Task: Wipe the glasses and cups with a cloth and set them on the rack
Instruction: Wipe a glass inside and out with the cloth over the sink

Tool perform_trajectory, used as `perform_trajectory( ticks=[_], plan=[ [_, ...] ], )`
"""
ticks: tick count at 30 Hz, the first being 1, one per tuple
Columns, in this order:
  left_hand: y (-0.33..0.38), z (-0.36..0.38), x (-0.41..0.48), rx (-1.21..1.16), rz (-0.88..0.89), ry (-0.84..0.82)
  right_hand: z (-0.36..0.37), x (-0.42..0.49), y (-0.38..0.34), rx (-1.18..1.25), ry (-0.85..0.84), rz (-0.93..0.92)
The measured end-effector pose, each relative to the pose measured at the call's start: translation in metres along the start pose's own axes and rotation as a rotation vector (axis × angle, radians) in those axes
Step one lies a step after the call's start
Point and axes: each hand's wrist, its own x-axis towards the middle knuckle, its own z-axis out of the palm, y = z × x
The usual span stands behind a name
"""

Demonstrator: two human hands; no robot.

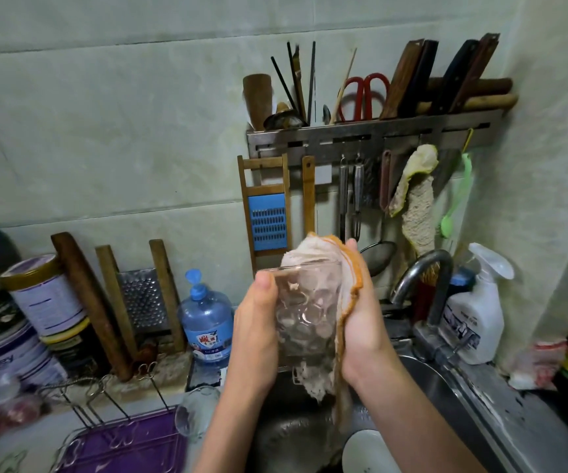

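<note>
One wire rack [83, 399] over a purple tray [132, 442] sits lower left. Left hand [258, 322] grips a dimpled clear glass tumbler [306, 312] over the steel sink [422, 373]; right hand [361, 322] clasps an orange-edged white cloth [342, 268] against it. Wiping step, likely; next calls for carrying tumbler left to rack.

My L hand [258, 326] grips the glass [306, 312], thumb by the rim; R hand [364, 322] wraps the cloth [315, 252] vs. it, forearms raised.

Glass [305, 312] clear, dimpled; cloth [327, 257] soft, orange-edged; tap [422, 278] dull metal; grater [269, 216] wood-framed
</note>
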Motion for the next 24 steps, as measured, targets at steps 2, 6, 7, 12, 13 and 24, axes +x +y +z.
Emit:
perform_trajectory(
  ticks=[2, 6, 7, 12, 13, 24],
  plan=[
    [-0.005, -0.004, 0.005, 0.222, 0.003, 0.05, -0.004, 0.003, 0.003, -0.049, 0.104, -0.032],
    [0.005, 0.004, -0.007, 0.527, 0.119, 0.279, 0.001, 0.011, 0.015, -0.109, 0.306, -0.058],
    [0.008, 0.007, -0.009, 0.54, 0.158, 0.297, 0.003, 0.011, 0.015, -0.085, 0.336, -0.073],
    [0.017, 0.009, -0.018, 0.565, 0.116, 0.163, -0.005, 0.018, 0.008, -0.216, 0.393, -0.201],
    [0.019, 0.011, -0.019, 0.558, 0.089, 0.126, -0.003, 0.016, 0.006, -0.249, 0.396, -0.25],
    [0.011, 0.016, -0.009, 0.061, -0.088, 0.093, -0.005, 0.014, 0.014, -0.056, 0.132, -0.041]
  ],
)
